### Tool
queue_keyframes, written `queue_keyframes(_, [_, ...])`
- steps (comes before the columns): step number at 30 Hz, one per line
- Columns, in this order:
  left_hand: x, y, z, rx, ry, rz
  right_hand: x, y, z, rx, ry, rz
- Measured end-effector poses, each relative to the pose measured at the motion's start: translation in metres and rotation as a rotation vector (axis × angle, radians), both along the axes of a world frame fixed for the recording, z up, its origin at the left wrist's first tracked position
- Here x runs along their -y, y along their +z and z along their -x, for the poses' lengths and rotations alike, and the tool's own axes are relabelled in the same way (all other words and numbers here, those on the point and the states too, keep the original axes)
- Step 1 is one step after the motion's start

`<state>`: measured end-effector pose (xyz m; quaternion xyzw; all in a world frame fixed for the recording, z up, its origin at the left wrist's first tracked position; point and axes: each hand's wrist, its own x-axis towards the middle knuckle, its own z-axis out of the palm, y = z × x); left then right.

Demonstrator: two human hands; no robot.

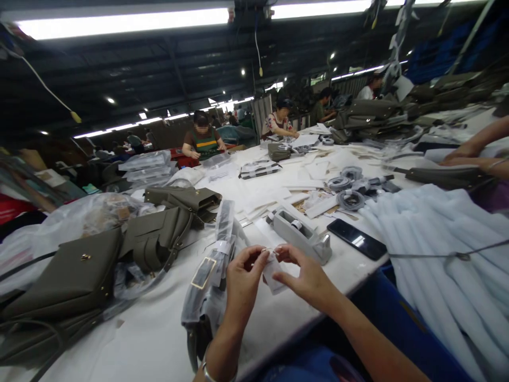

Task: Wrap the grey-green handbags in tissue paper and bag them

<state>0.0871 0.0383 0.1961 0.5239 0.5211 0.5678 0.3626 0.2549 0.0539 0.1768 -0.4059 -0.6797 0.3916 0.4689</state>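
Note:
My left hand pinches the top of a small white paper piece over the table's front part. Close on its right, my right hand has its fingers curved around the other side of the same piece, thumb and forefinger apart. What lies at the fingertips is too small to make out. Just left of my left hand is a strap wrapped in clear film, with a gold rectangular buckle. Behind my hands stands a grey tape dispenser.
Olive bags cover the left side. A black phone and white foam rolls are at the right. Coiled straps and papers lie farther back. A person's arms reach in at right; other people work beyond.

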Motion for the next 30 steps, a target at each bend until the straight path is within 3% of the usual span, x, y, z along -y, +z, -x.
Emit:
queue_keyframes(7, [-0.003,0.006,0.002,0.164,-0.024,0.067,-0.005,-0.010,-0.004,-0.394,0.160,0.376])
queue_keyframes(13, [-0.003,0.011,0.002,0.431,-0.118,0.170,-0.008,-0.021,-0.016,-0.573,0.187,0.569])
queue_keyframes(20, [0.000,0.024,0.002,0.598,-0.326,0.280,-0.004,-0.025,-0.018,-0.558,0.254,0.605])
queue_keyframes(30, [0.012,0.044,0.000,0.770,-0.425,0.160,-0.001,-0.028,-0.016,-0.469,0.406,0.564])
